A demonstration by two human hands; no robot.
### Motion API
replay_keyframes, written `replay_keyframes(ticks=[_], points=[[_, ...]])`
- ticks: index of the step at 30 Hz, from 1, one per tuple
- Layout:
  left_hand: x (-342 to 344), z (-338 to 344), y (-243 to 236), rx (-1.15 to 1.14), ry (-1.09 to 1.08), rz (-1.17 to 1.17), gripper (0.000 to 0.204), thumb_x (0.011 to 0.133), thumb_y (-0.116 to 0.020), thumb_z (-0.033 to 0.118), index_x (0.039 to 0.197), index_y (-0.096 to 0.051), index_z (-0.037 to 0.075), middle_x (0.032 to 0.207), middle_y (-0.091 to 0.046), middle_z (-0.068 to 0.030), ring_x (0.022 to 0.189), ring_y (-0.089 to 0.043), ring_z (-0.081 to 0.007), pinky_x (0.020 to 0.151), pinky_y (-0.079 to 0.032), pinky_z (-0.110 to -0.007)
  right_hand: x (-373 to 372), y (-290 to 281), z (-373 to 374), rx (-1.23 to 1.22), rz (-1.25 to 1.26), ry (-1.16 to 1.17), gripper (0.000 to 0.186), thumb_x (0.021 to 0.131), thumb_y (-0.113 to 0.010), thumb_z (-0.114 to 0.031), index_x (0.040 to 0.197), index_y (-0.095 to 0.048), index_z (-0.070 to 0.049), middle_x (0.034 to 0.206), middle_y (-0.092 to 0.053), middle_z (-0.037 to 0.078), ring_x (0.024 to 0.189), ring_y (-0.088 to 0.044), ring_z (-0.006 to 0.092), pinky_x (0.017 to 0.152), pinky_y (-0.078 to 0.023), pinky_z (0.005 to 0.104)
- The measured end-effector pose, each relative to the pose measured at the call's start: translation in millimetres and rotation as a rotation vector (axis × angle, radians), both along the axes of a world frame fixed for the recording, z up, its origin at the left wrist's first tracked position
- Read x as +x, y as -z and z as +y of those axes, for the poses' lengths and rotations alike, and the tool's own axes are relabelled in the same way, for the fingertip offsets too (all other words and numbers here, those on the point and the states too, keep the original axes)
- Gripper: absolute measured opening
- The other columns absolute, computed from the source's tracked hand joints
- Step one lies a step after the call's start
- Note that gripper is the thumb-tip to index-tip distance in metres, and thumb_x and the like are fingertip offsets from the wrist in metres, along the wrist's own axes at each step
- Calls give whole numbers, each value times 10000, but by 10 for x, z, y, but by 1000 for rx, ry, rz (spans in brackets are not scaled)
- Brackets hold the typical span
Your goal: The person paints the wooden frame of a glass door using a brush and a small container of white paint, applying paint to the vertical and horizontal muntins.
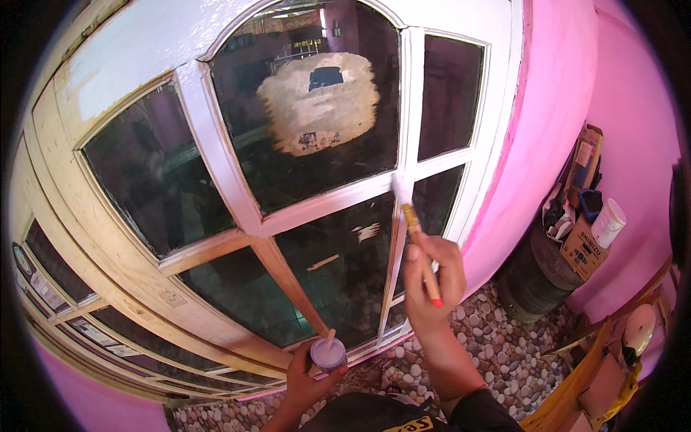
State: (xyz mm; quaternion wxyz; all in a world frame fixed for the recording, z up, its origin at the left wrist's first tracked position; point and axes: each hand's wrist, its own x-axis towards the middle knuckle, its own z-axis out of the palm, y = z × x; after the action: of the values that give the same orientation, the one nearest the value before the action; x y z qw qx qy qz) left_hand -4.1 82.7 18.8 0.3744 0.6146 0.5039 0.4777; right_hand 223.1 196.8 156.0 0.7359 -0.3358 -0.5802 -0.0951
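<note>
Head view: the right hand (437,277) is closed round the brush (412,219), likely to steer its bristles (400,191) on the white bar (412,93). Below, the left hand (302,378) curls round the paint cup (332,368), mouth up, probably so nothing spills.

The head-worn fisheye looks down at the paned frame (331,203), close by.

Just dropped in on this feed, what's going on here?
A person is painting a glass-paned frame white. The right hand holds a paintbrush at a junction of white bars; the left hand holds a small cup of pale paint with a stick. One lower bar is brown, without white coating.
</note>
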Motion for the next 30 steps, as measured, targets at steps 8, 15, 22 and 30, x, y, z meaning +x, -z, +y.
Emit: replay_keyframes(ticks=[8,15,22,30], points=[[9,-15,-42,-4,-21,5,758,738,-913,201,1319,-484,-31,1220,-606,-165,1152,-617,-255,1007,-490,-390,-92,39,-113,-44,151,-433,184,907,-685,31,1085,-639,43,975,-672,175,829,-676,205,728,-542,290],[3,2,-35,21,-21,115,720,736,-911,210,1288,-509,-18,1191,-622,-160,1125,-633,-251,990,-502,-387,157,-57,87,-193,490,-343,175,989,-629,-74,1098,-611,62,962,-699,169,834,-682,184,756,-561,293],[44,6,11,1,-7,-15,748,718,-919,211,1297,-499,-10,1212,-612,-150,1130,-629,-243,992,-502,-383,72,-67,-57,-144,374,-571,156,989,-619,-55,1095,-611,59,959,-685,172,824,-680,192,740,-559,297],[127,-19,-141,-33,-3,-26,740,732,-911,171,1309,-487,-19,1237,-595,-151,1160,-611,-243,1011,-488,-386,276,-89,73,-141,541,-335,183,996,-624,-94,1091,-617,62,968,-699,174,824,-679,175,737,-550,276]])
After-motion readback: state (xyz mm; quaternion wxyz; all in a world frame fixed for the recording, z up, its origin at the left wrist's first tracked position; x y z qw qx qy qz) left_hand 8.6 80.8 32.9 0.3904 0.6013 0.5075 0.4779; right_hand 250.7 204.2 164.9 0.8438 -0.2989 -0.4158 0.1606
